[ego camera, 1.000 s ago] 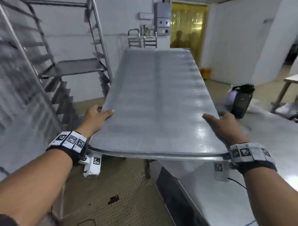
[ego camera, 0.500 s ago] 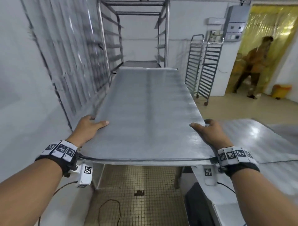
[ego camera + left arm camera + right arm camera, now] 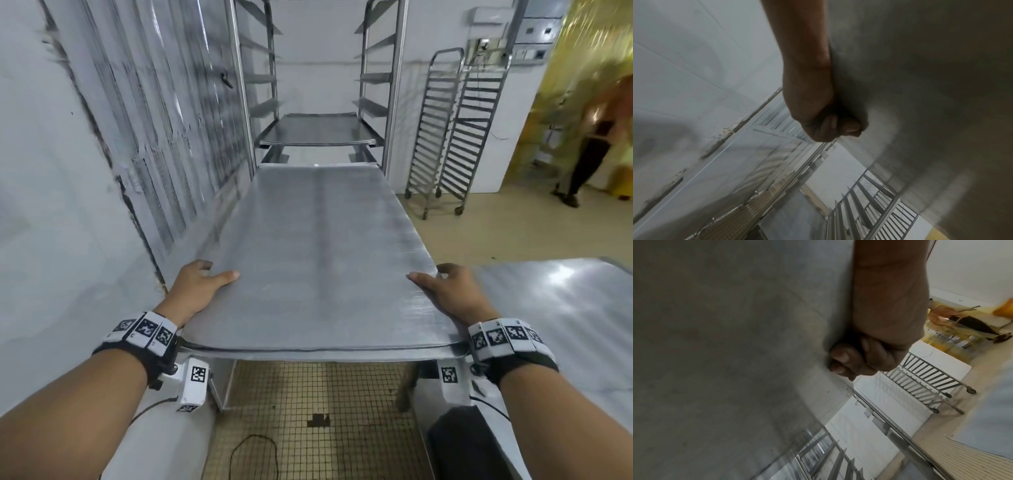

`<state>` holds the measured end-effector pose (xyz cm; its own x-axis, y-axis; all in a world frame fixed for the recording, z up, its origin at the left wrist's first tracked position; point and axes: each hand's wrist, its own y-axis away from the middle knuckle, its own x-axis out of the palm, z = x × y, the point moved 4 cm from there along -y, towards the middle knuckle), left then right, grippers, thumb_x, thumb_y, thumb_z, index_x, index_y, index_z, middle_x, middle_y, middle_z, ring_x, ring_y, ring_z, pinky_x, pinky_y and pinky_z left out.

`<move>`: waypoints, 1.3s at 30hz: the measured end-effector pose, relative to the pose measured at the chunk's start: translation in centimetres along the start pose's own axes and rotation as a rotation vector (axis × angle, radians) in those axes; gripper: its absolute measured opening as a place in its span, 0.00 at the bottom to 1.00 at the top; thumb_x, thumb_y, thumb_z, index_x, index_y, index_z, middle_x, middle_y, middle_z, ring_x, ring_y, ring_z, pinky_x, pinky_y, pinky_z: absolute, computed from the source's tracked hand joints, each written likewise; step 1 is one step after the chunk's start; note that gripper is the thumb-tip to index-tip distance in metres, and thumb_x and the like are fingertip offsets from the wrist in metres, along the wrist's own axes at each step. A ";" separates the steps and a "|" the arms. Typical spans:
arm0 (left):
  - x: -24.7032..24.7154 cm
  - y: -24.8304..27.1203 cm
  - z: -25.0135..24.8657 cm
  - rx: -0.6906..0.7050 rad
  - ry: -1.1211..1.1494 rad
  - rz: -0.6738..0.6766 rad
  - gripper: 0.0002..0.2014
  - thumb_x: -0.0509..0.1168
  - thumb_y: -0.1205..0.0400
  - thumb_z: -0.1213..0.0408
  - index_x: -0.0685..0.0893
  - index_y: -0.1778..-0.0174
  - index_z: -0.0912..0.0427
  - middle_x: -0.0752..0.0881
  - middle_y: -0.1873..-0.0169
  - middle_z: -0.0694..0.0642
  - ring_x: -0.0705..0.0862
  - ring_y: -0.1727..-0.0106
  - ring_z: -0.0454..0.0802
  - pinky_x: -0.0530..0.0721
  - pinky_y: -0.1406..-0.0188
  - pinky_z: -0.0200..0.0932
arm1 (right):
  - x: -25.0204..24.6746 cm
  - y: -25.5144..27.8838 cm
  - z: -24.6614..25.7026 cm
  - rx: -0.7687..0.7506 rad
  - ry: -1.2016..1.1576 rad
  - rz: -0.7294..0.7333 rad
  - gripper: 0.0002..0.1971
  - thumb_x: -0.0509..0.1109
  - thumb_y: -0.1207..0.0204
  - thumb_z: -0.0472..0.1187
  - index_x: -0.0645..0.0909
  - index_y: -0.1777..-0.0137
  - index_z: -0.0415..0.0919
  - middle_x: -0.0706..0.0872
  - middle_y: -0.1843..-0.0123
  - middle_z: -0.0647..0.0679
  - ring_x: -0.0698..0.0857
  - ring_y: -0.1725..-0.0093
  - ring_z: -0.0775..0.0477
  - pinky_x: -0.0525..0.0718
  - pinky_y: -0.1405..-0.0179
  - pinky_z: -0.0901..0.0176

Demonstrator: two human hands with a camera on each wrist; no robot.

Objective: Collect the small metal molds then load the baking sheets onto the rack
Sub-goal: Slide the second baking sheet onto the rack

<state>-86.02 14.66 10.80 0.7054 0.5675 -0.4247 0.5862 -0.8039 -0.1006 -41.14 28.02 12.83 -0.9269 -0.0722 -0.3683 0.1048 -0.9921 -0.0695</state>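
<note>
On the far left is a white wall (image 3: 51,171). Next to it, the left hand (image 3: 197,287) holds the left edge of a big flat baking sheet (image 3: 315,257). Its thumb lies flat on top, and the left wrist view shows its fingers (image 3: 836,125) curled tight under the edge. The sheet is held up in the air, long way forward, level with the floor. Its far end is just in front of the tall metal rack (image 3: 318,85), a little below one sheet (image 3: 315,132) already sitting on the rack's rails. Below is brown tiled floor (image 3: 315,394). The right hand (image 3: 452,291) holds the right edge the same way, thumb on top and fingers (image 3: 840,360) curled under. Further right lies a shiny metal table (image 3: 565,308). Behind it two thin racks (image 3: 452,137) on wheels lean by the wall, and a blurry person (image 3: 596,137) stands by a yellow doorway.
</note>
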 end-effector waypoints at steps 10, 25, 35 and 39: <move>1.0 -9.0 1.1 -0.022 0.007 0.045 0.13 0.81 0.24 0.58 0.85 0.52 0.56 0.88 0.58 0.48 0.88 0.60 0.43 0.84 0.61 0.41 | 4.3 -7.9 0.1 0.045 0.096 0.005 0.23 0.82 0.30 0.55 0.79 0.54 0.35 0.85 0.65 0.52 0.83 0.66 0.57 0.79 0.66 0.66; 7.4 -23.0 5.0 -0.121 -0.031 0.006 0.57 0.83 0.49 0.27 0.78 0.29 0.58 0.87 0.37 0.59 0.89 0.40 0.58 0.87 0.36 0.61 | 7.6 -23.6 -4.5 0.090 0.268 -0.018 0.39 0.77 0.30 0.66 0.79 0.34 0.32 0.90 0.53 0.43 0.86 0.54 0.43 0.80 0.51 0.53; 11.3 -29.3 4.8 -0.151 0.002 -0.033 0.48 0.84 0.41 0.35 0.79 0.30 0.58 0.89 0.41 0.58 0.91 0.46 0.56 0.90 0.41 0.61 | 9.2 -32.9 -5.3 0.090 0.296 0.020 0.36 0.75 0.27 0.64 0.75 0.31 0.36 0.88 0.49 0.44 0.85 0.51 0.44 0.77 0.50 0.53; 12.1 -32.4 3.8 -0.131 -0.013 -0.030 0.37 0.84 0.33 0.43 0.80 0.34 0.59 0.89 0.42 0.58 0.91 0.47 0.56 0.90 0.43 0.61 | 10.1 -36.7 -5.2 0.101 0.230 0.033 0.36 0.76 0.30 0.64 0.76 0.33 0.35 0.89 0.49 0.44 0.88 0.51 0.43 0.84 0.46 0.48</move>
<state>-98.00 46.91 5.56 0.6817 0.5882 -0.4351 0.6548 -0.7558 0.0042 -52.50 64.19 6.84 -0.8161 -0.0909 -0.5708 0.0867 -0.9956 0.0346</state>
